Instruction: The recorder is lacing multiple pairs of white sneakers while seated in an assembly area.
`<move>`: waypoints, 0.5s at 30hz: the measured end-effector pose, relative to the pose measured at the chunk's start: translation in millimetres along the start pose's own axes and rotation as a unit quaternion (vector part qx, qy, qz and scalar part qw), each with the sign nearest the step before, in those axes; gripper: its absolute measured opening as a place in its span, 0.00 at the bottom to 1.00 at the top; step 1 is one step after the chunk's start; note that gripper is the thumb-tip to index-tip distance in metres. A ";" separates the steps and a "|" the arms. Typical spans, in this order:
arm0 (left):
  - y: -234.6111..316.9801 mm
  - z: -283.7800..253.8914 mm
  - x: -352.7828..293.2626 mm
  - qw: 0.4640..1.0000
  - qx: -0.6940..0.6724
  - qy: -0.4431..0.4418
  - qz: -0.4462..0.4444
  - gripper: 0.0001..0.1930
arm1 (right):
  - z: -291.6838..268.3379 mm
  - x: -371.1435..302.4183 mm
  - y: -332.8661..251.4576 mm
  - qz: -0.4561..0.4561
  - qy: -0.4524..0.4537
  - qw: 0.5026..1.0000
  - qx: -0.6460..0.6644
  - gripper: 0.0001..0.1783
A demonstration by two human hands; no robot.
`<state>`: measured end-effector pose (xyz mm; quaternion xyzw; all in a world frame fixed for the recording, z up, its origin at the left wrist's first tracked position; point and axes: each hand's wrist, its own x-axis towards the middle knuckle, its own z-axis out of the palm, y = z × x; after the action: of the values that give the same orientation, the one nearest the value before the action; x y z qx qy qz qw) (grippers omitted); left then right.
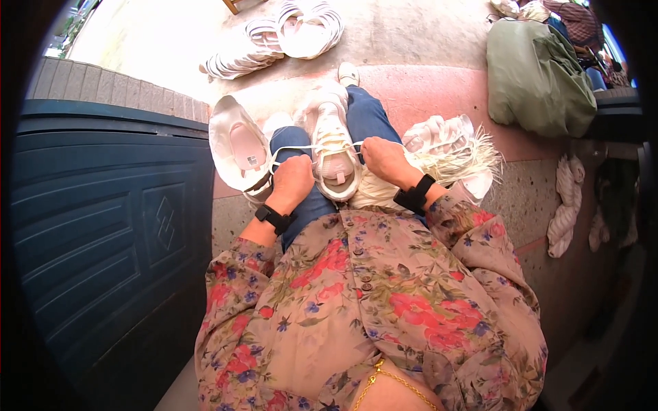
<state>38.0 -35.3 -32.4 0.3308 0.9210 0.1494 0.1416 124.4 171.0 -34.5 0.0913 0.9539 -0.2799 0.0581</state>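
Beyond the right hand [385,159] sits a green cloth bag [536,75]. Left of the left hand [292,179] lies a loose white shoe upper [235,145]. Between the hands, on the lap, stands a white sneaker [334,147] — each fist pinches a white lace [299,146], pulled outward, hands apart.

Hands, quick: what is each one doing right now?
Left hand: closed, pulling a white lace of the white shoe.
Right hand: closed, pulling the other lace end.
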 end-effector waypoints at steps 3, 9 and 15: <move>0.1 -4.2 -1.3 0.999 0.029 -0.021 0.013 0.08 | 7.5 3.6 4.5 -0.047 -0.009 0.999 -0.011 0.08; 16.7 -20.4 4.5 0.978 0.172 0.029 0.118 0.04 | 5.0 6.5 3.4 -0.110 -0.013 0.989 -0.097 0.05; 27.0 -14.8 11.0 0.960 0.229 0.043 0.155 0.04 | -2.4 19.8 5.7 -0.096 -0.140 0.984 -0.053 0.07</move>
<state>39.9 -10.9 -10.7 0.4865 0.8731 -0.0312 -0.0028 106.1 179.8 -38.7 -0.0442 0.9542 -0.2433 0.1684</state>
